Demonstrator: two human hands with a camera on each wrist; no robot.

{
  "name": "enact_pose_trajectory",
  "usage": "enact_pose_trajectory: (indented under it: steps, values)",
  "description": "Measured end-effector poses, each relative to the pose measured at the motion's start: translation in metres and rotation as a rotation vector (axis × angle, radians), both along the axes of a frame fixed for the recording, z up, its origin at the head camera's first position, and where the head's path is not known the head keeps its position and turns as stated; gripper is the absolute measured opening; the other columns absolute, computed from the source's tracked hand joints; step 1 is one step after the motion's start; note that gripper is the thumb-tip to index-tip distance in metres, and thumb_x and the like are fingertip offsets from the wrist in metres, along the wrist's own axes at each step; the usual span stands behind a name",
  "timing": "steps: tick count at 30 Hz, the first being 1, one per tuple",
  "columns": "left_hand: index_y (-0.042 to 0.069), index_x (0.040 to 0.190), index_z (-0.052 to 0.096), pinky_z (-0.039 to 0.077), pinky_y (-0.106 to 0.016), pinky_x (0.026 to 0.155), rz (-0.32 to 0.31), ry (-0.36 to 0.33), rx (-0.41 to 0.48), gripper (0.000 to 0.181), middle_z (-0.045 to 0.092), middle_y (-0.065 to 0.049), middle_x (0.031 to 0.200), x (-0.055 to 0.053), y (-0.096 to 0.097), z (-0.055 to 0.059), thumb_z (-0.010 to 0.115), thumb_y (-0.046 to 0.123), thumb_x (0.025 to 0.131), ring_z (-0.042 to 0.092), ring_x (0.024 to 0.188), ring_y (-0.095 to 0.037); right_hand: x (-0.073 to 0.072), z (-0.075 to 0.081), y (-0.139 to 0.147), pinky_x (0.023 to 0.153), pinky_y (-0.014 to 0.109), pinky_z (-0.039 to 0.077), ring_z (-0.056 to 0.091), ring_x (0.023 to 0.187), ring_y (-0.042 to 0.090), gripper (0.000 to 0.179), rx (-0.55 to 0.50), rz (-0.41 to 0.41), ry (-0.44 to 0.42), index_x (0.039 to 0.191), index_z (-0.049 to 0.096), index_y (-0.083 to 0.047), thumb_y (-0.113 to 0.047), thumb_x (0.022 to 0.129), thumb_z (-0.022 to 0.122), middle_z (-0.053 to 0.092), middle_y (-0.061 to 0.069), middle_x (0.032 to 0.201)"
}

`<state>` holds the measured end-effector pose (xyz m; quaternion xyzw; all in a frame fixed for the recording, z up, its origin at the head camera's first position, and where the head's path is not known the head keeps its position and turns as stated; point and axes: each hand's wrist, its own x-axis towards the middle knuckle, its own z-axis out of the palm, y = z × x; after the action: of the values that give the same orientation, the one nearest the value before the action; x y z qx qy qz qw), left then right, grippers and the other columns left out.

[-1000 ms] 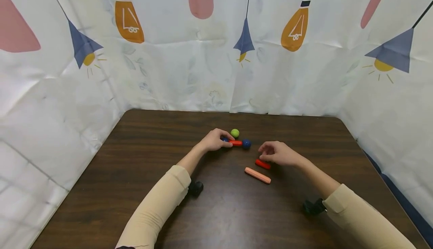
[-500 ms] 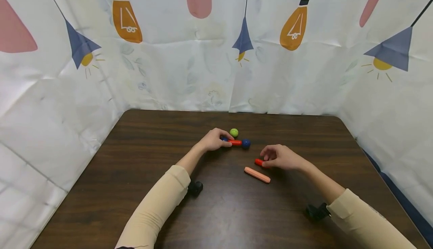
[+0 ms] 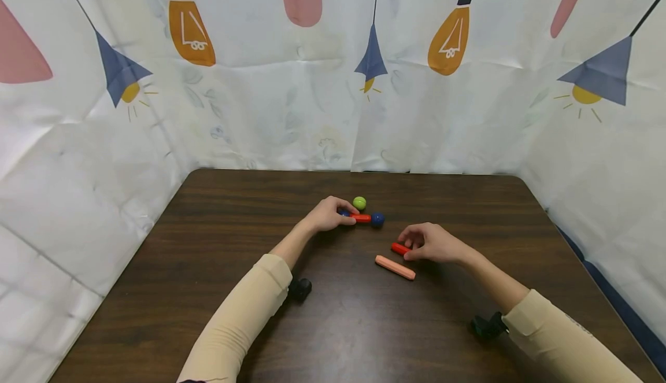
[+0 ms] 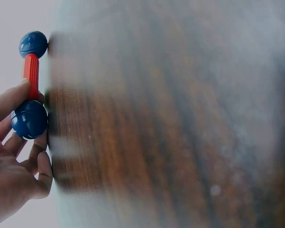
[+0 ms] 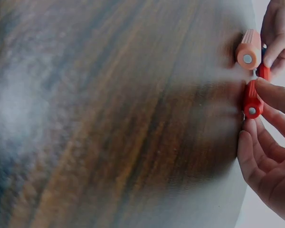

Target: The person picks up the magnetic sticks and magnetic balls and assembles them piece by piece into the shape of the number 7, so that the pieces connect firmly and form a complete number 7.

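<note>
My left hand point(image 3: 326, 214) pinches a red magnetic rod point(image 4: 31, 71) between thumb and fingers. A blue ball point(image 4: 33, 44) caps its far end, and a second blue ball point(image 4: 29, 119) sits at the end by my palm. To the right, my right hand point(image 3: 436, 242) has its thumb and fingers around a separate short red rod point(image 5: 252, 100), which lies low at the tabletop. A silver disc shows at that rod's end. Nearer the body lies a longer peach rod point(image 3: 395, 268), also with a silver end. Just beyond the left fingertips rests a small green ball point(image 3: 359, 203).
The dark wood-grain table point(image 3: 234, 221) has rounded far corners. A white printed curtain point(image 3: 270, 111) hangs around its back and sides. Black wrist cameras point(image 3: 300, 290) hang below both sleeve cuffs.
My right hand has lowered from above the short red rod and brought its thumb and fingers onto it. The left hand keeps its hold on the rod with blue balls.
</note>
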<state>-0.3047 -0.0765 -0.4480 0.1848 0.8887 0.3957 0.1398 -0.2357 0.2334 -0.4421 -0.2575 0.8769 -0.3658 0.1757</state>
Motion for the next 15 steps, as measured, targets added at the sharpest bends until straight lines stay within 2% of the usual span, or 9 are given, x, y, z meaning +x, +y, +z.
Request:
enact_pose_trajectory:
  steps: [15]
  values:
    - [0.014, 0.117, 0.078, 0.047, -0.042, 0.099, -0.023, -0.001, -0.008, 0.026, 0.067, -0.007, 0.128, -0.0018, -0.0018, 0.0001, 0.079, 0.023, 0.093, 0.058, 0.12, -0.025, 0.0013, -0.0026, -0.0016, 0.07, 0.03, 0.049, 0.059, 0.08, 0.015, 0.024, 0.038, 0.008, 0.064, 0.114, 0.076, -0.007, -0.013, 0.09, 0.079, 0.066, -0.003, 0.09]
